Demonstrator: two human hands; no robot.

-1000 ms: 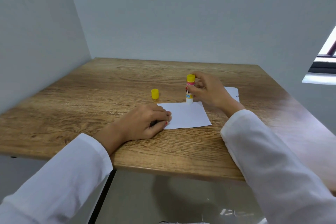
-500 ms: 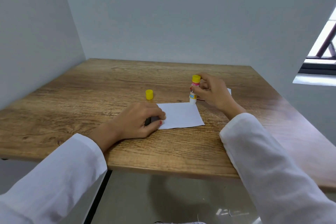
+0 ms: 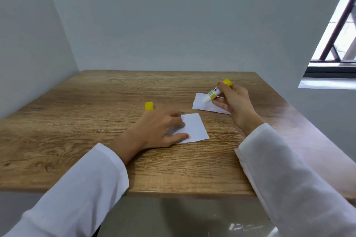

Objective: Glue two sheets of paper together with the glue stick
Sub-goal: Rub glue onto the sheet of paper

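Up front from the head view: wood-grain table [image 3: 77,121], matte and streaked. Left hand [image 3: 159,129] flat, fingers spread upon near white paper sheet [image 3: 194,129]. Right hand [image 3: 234,100] curled round tilted cylindrical glue stick [image 3: 214,92], white tip above far paper sheet [image 3: 200,103]. Yellow cap [image 3: 149,106] upright beside left hand.

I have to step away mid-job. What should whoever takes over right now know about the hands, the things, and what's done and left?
Left hand presses flat on the near sheet, holding it to the table.
Right hand grips the uncapped glue stick, tilted, tip over the far sheet.
The yellow cap stands just beyond the left hand.
Done: stick uncapped. The sheets lie apart, unjoined; whether glue is on either cannot be seen.
Left: glue, press the sheets together, recap.
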